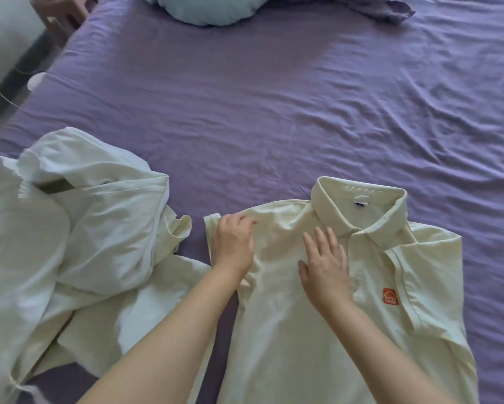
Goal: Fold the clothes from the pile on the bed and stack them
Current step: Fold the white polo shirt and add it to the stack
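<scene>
We see a pale cream polo shirt [317, 330] spread face up on the bed [274, 112], in the near right part of the view, its collar [361, 205] pointing away from us. An orange house logo [390, 296] sits on the chest on the right side of the view, and the sleeve [420, 272] on that side lies folded in over the body of the shirt.

Our left hand [234, 246] rests on the shirt's shoulder at the left edge, fingers bent onto the cloth near the folded-in sleeve edge; we cannot tell whether its grip pinches the fabric or only presses it. Our right hand [325, 269] lies flat on the chest just below the collar, fingers straight and spread, its grip wide and holding nothing, only pressing the cloth down. Both bare forearms reach in from the bottom edge.

To the left, just beside the shirt and touching its lower left edge, lies the pile [69, 243] of unfolded white and cream clothes, rumpled and heaped on the bed's near left corner.

The purple sheet is creased across the middle. At the far end sits a light blue pillow [209, 8], and beside it a bunched purple cloth [382, 7].
</scene>
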{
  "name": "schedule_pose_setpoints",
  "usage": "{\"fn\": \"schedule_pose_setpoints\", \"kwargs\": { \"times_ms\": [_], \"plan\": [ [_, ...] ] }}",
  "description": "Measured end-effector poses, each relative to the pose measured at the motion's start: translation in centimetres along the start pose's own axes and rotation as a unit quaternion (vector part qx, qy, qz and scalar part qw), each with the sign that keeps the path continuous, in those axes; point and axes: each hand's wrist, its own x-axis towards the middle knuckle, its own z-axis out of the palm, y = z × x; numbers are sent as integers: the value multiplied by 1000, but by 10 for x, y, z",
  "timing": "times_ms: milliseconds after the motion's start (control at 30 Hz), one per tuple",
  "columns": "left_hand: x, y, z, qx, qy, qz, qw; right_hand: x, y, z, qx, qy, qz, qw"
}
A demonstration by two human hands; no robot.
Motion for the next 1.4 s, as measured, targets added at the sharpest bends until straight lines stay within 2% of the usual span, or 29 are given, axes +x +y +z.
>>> {"fn": "schedule_pose_setpoints", "kwargs": {
  "times_ms": [67, 167, 233, 300, 400, 467, 500, 633, 733, 767, 900, 967, 1033, 1100, 1133, 1200, 1233, 1267, 1300, 1333, 1367, 1400],
  "plan": [
    [10, -23, -11, 74, -48, -44, 995, 7, -13, 3, 11, -43, -39, 998],
    [24, -43, -21, 137, -95, -83, 982, 28, -32, 7, 38, -83, -27, 995],
    [31, -49, -23, 148, -92, -87, 981, 44, -40, 9, 14, -117, -18, 993],
    [36, -53, -29, 103, -59, -97, 988, 59, -46, 9, -16, -134, -18, 991],
    [44, -59, -42, -46, 21, -134, 990, 70, -51, 6, -16, -74, 6, 997],
    [49, -62, -46, -70, 18, -136, 988, 62, -52, 13, -44, 6, 9, 999],
    [50, -63, -45, -65, -3, -137, 988, 56, -54, 18, -59, 21, 0, 998],
    [50, -64, -33, 63, -100, -90, 989, 59, -52, 32, -100, -94, 32, 990],
    [48, -65, -33, 133, -124, -78, 980, 84, -50, 17, -83, -109, 67, 988],
    [47, -66, -36, 116, -120, -89, 982, 83, -50, 14, -81, -102, 66, 989],
    [40, -64, -50, -96, -69, -112, 987, 32, -56, 29, -61, -78, 10, 995],
    [36, -58, -54, -112, -61, -94, 987, 0, -50, 37, -83, -90, 4, 992],
    [35, -51, -58, -133, -64, -115, 982, -17, -40, 38, -79, -86, 35, 993],
    [36, -40, -60, -219, -70, -177, 957, -24, -38, 33, -27, -74, 59, 995],
    [35, -32, -59, -297, -85, -215, 926, -27, -39, 29, 13, -65, 64, 996],
    [31, -8, -56, -462, -169, -266, 829, -31, -41, 22, 101, -38, 72, 992],
    [28, 4, -52, -516, -216, -254, 789, -34, -40, 20, 134, -20, 77, 988],
    [23, 14, -45, -543, -243, -231, 770, -38, -37, 19, 150, -4, 79, 986],
    [18, 21, -37, -545, -248, -206, 774, -42, -34, 19, 147, 8, 79, 986],
    [12, 23, -27, -511, -232, -165, 811, -47, -30, 20, 133, 16, 78, 988],
    [7, 21, -17, -430, -200, -94, 876, -52, -26, 23, 116, 23, 77, 990],
    [4, 16, -6, -301, -172, 2, 938, -58, -23, 28, 100, 29, 73, 992]
  ]
}}
